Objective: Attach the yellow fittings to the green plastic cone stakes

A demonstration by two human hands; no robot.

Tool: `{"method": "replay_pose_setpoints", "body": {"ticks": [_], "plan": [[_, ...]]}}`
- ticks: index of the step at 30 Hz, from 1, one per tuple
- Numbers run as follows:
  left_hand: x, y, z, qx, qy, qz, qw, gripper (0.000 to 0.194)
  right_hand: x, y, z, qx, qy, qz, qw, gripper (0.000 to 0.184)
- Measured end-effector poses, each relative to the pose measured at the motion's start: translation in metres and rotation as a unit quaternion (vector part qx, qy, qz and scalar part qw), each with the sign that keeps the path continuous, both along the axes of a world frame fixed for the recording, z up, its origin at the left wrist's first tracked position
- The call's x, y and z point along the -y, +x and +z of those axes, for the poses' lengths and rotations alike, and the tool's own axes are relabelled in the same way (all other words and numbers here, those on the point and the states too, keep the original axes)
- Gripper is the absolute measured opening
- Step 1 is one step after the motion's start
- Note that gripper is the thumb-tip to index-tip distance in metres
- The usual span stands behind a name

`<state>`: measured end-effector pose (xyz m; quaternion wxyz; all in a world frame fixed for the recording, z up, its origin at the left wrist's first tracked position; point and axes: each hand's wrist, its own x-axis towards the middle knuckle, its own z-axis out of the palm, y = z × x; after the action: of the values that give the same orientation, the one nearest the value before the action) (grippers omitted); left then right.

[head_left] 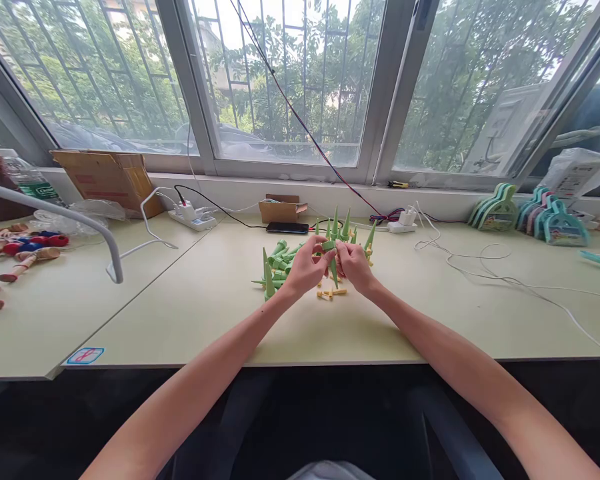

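Both of my hands meet over the middle of the pale green table [430,320]. My left hand [306,269] and my right hand [354,265] are closed on one green cone-shaped spike [333,257], its point hanging downward between them. A heap of green spikes [279,261] lies just left of my left hand. Several more green spikes [341,227] stand upright behind my hands. Small yellow pegs [330,292] lie on the table under my hands.
A black phone [287,228], a small cardboard box [280,209] and a power strip [193,216] lie near the window. White cables [480,260] trail over the right side. Wooden toys [20,248] lie far left, coloured plastic pieces [530,212] far right.
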<state>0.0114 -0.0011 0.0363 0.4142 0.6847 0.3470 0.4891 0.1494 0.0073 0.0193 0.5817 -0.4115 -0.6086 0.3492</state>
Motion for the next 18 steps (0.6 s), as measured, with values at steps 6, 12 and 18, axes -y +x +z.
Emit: {"method": "replay_pose_setpoints", "body": {"ticks": [6,12,18], "plan": [[-0.0022,0.0009,-0.0036,0.003,0.017,0.008,1.0,0.037,-0.0014,-0.0024,-0.0027,-0.006,0.0,-0.016,1.0,0.051],[-0.0033,0.0031,-0.0039,0.02,-0.011,0.018,1.0,0.043,0.0001,-0.0027,-0.0008,-0.021,0.009,-0.017,1.0,0.051],[-0.0054,0.0042,-0.0027,0.05,-0.036,0.03,0.998,0.04,0.0021,-0.0032,0.0009,-0.001,0.025,-0.04,0.999,0.05]]}}
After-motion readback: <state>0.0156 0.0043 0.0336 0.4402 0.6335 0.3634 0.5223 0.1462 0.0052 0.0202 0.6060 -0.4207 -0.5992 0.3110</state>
